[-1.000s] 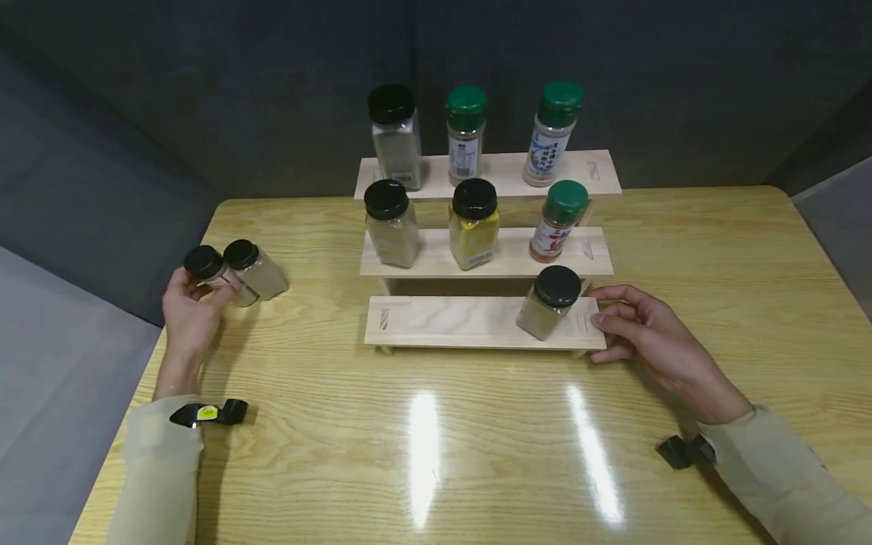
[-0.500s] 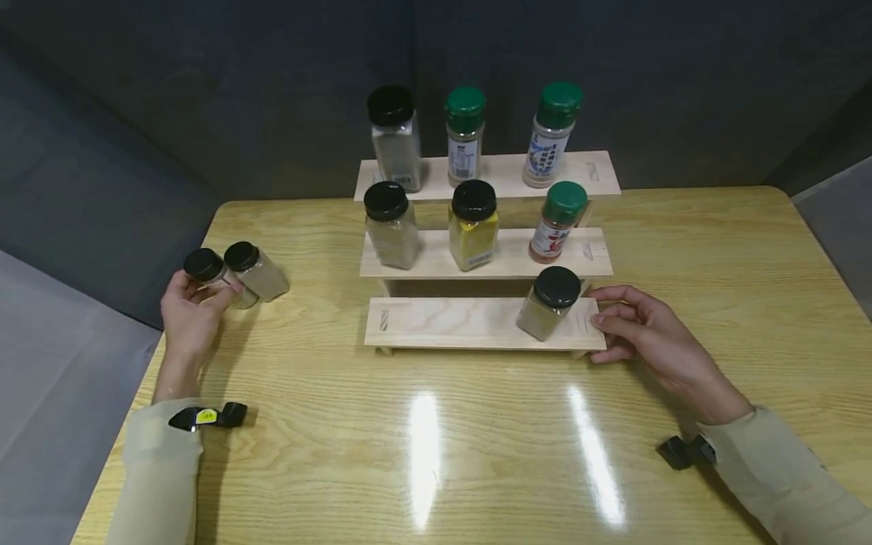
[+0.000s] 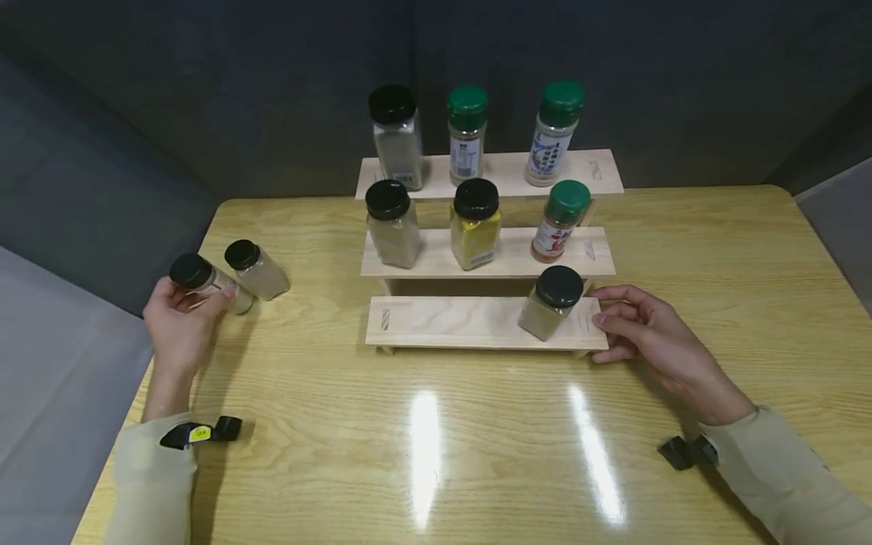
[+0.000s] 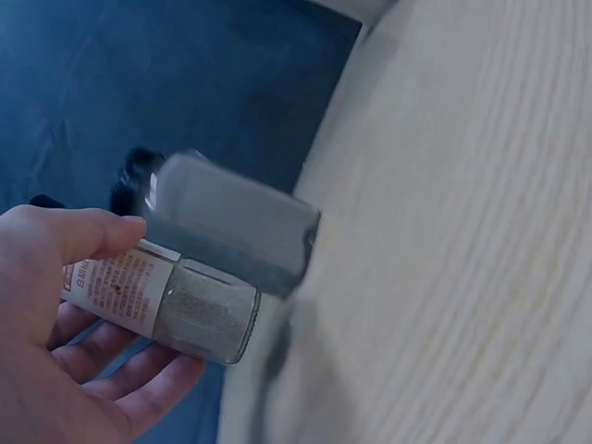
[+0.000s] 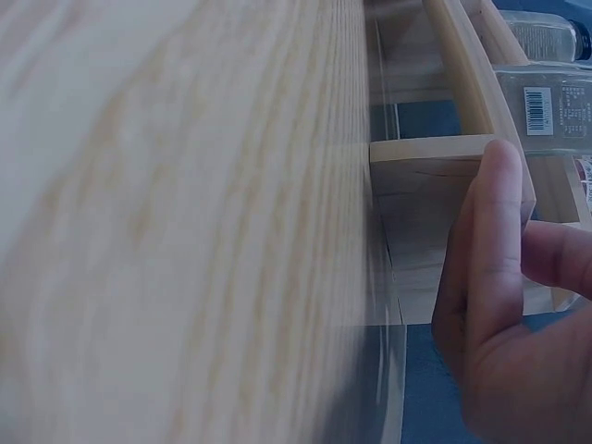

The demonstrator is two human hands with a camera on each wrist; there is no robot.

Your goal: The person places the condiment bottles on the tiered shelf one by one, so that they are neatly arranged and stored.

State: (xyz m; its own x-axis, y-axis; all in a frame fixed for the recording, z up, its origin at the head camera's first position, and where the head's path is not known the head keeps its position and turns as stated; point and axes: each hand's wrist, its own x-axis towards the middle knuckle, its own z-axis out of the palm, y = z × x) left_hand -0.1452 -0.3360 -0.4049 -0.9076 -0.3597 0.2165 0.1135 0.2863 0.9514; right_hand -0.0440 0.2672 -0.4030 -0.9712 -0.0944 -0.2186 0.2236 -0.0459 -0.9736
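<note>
On the left of the table, my left hand grips a glass spice jar with a black lid, thumb on one side and fingers on the other. Its white label carries orange print, and greyish powder shows below. Just right of it stands a square black-lidded jar, now slightly apart in the head view. My right hand holds the right end of the lowest step of a wooden spice rack, thumb at the board's upper edge. Near that hand, a black-lidded jar stands on this step.
On the middle step are a tan jar, a yellow-labelled jar and a green-lidded shaker. The top step bears a tall black-lidded jar and two green-lidded shakers. Dark cloth stands behind the table.
My left hand has drawn its spice jar left and slightly towards me, opening a gap from the square jar. The right hand stays on the rack.
</note>
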